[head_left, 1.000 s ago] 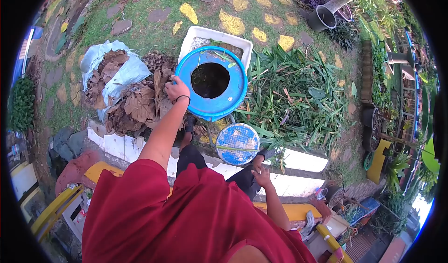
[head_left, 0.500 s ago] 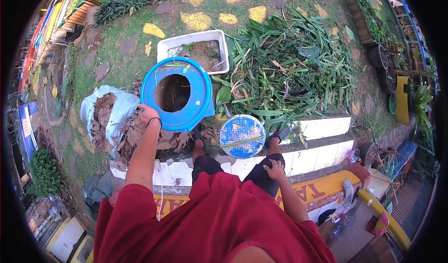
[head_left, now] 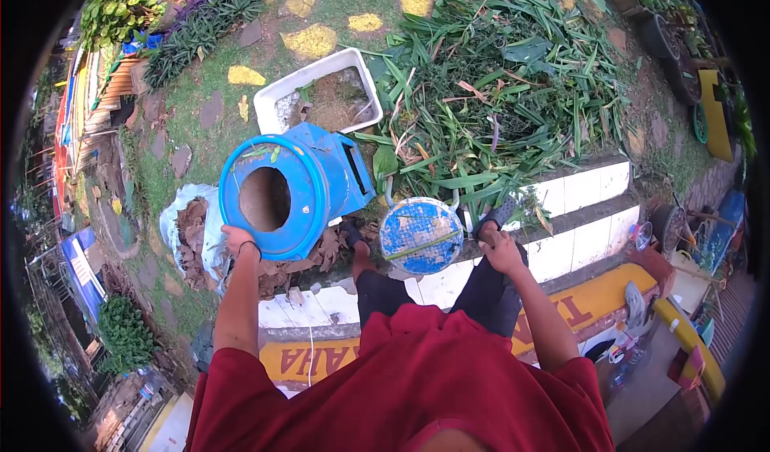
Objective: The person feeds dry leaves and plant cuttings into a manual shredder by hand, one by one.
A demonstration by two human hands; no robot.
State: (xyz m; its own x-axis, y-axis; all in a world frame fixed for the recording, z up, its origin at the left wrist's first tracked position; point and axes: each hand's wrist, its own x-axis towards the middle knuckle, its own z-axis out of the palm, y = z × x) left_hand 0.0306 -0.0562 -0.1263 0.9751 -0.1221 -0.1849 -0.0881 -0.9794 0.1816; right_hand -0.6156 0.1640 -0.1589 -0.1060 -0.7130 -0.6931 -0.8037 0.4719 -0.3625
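Head view shows me the blue barrel [head_left: 285,195] tilted, its long axis leaning toward my left hand [head_left: 238,239], whose fingers curl on the lower rim, while my right hand [head_left: 504,253] rests flat on the knee, farther away.

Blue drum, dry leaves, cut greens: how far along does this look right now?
Done: the blue drum is tipped toward the person, its round opening showing dark inside; contents can't be judged. In hand: the left hand grips its lower rim; the right hand rests on the knee. Left: dry leaves lie on the sack, and cut greens are heaped behind.
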